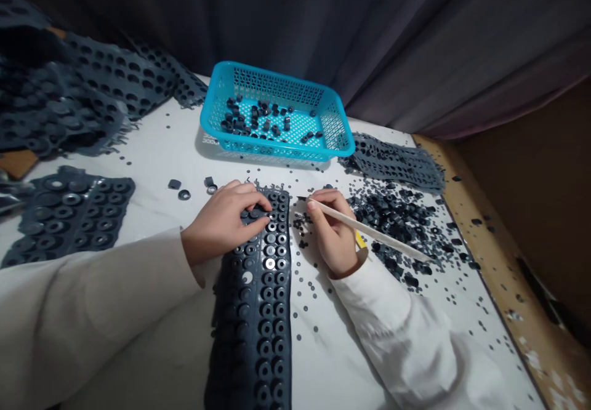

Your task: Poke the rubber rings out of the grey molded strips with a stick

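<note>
A long strip of dark moulded rubber sheet (pixel 280 293), covered with rows of ring-shaped parts, runs toward me on the white table. My left hand (pixel 231 216) rests on its far end, with thumb and index finger bent close together over the rings. What lies between those fingertips is hard to see. To the right of the strip, my right hand (pixel 336 231) is closed around a slim pale stick-like tool (pixel 373 233) with a dark pointed tip. That tip is near the strip's far right edge. A bit of yellow shows beneath my right hand.
Beyond the strip stands a blue plastic basket (pixel 277 148) holding loose black rubber parts. A heap of black scraps (pixel 397 216) spreads to the right, below a perforated sheet (pixel 397 162). More moulded sheets (pixel 69 207) lie left. Small discs dot the white table (pixel 332 324).
</note>
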Demonstrator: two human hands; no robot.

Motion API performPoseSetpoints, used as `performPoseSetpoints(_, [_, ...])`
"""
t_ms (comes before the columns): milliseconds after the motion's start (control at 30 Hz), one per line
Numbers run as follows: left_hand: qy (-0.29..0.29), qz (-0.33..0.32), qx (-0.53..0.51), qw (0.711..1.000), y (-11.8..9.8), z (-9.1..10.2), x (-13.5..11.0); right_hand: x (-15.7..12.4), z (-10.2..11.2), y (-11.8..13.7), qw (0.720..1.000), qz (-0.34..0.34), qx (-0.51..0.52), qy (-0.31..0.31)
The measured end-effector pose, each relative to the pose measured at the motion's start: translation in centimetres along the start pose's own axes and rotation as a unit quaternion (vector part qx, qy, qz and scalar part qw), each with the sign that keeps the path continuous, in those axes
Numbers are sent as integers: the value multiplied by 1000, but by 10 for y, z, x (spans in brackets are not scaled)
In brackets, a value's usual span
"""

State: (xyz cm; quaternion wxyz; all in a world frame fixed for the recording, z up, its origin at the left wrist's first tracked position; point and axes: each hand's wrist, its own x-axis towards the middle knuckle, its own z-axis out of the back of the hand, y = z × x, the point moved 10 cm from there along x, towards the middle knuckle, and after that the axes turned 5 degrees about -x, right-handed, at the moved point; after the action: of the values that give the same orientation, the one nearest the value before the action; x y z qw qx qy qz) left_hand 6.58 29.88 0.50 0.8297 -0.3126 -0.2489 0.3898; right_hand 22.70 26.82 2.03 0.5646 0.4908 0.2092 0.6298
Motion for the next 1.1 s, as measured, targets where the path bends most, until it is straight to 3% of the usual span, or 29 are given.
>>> performPoseSetpoints(133, [3,-2,-4,1000,1,-1,-1,-6,-17,15,993,25,-29,113])
performPoseSetpoints(233, [-2,-3,-4,1000,0,0,-1,-21,-29,41,973,135,-33,182])
performPoseSetpoints(367, [-21,-22,-16,999,-5,6,-1,-48,-48,59,915,286,-103,265])
performPoseSetpoints(467, [-1,-65,-34,997,-16,6,-2,-57,-52,60,887,344,-155,265])
performPoseSetpoints(600, [76,-122,-15,990,-26,-7,-6,-58,-49,63,879,372,-167,248])
performPoseSetpoints(933, [114,-113,11,987,-19,-14,-7,-63,-54,60,848,415,-199,263])
performPoseSetpoints(1100, [116,-101,11,988,-18,-15,-7,-59,-50,65,855,415,-183,253])
